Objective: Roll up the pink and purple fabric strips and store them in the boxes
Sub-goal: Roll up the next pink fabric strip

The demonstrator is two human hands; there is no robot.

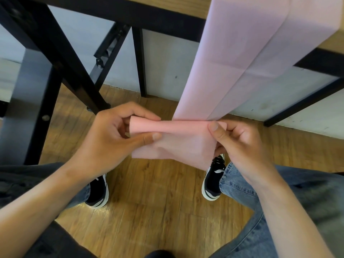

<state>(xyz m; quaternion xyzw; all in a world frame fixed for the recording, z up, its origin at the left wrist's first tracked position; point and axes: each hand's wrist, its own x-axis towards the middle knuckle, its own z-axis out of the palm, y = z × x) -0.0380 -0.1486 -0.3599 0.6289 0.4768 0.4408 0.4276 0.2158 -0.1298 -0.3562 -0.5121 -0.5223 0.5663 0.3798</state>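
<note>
Head view: a pink fabric strip (242,53) hangs off the table edge (331,43) above, its folded lower end stretched between both hands. The left hand (111,138) pinches the left end, the right hand (240,140) pinches the right corner. Open wooden floor (158,211) lies below the hands.

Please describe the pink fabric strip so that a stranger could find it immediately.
Start at the wooden table edge, upper right. The pink fabric strip hangs from it down toward the floor. Its lower end is pinched between the left hand and right hand; nothing else is pink.
</note>
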